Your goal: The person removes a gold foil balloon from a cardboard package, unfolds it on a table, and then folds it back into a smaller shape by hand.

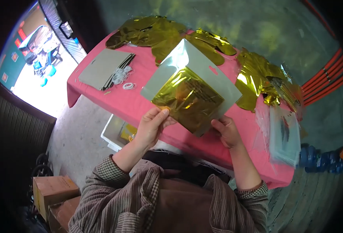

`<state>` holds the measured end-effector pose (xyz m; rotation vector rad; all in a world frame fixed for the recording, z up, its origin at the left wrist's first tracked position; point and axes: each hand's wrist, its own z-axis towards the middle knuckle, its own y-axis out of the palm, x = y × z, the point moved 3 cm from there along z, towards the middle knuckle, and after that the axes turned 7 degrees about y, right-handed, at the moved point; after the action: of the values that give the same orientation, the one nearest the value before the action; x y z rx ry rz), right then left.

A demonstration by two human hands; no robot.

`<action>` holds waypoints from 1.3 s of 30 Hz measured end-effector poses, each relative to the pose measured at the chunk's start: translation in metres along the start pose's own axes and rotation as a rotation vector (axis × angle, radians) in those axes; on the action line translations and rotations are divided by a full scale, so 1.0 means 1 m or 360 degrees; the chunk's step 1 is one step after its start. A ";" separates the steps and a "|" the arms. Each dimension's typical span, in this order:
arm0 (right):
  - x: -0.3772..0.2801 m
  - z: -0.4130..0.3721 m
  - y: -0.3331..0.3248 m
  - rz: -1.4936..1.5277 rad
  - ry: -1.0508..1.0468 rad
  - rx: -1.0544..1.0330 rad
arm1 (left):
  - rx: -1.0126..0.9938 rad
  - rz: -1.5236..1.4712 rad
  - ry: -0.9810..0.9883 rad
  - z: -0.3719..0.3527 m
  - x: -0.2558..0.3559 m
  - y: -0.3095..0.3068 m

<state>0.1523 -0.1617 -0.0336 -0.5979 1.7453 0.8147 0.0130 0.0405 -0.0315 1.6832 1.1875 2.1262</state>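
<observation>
Held up over the table is a pale grey backing card (226,93) with a small hang hole near its right corner. A folded piece of shiny gold foil (191,97) lies across its lower part. My left hand (154,124) pinches the lower left edge of the foil and card, thumb on top of the foil. At the lower right edge, my right hand (227,131) grips the card between thumb and fingers. Below both hands is the near side of the pink-covered table (140,100).
Grey cards (103,68) are stacked at the table's left, beside white string loops (121,74). Gold foil pieces (150,35) line the far edge. Clear plastic sleeves (284,136) lie at the right. A white bin (111,134) and cardboard boxes (54,186) stand on the floor.
</observation>
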 end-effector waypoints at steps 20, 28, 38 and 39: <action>-0.010 -0.001 -0.002 -0.0085 0.0111 -0.0026 | 0.0722 -0.0184 0.0030 -0.133 0.069 -0.320; -0.007 0.007 0.008 -0.0267 0.0044 -0.0027 | 0.0370 -0.0073 0.0352 -0.081 0.129 -0.202; -0.027 -0.003 0.075 -0.0369 0.0033 -0.0751 | 0.0229 0.0503 0.0864 -0.062 0.141 -0.009; -0.030 -0.007 0.081 -0.0145 0.0133 -0.0895 | 0.0124 0.0538 0.0817 -0.052 0.126 -0.020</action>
<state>0.0979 -0.1157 0.0154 -1.0874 1.5440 1.2402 -0.0824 0.1024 0.0462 1.4984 1.1763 2.8805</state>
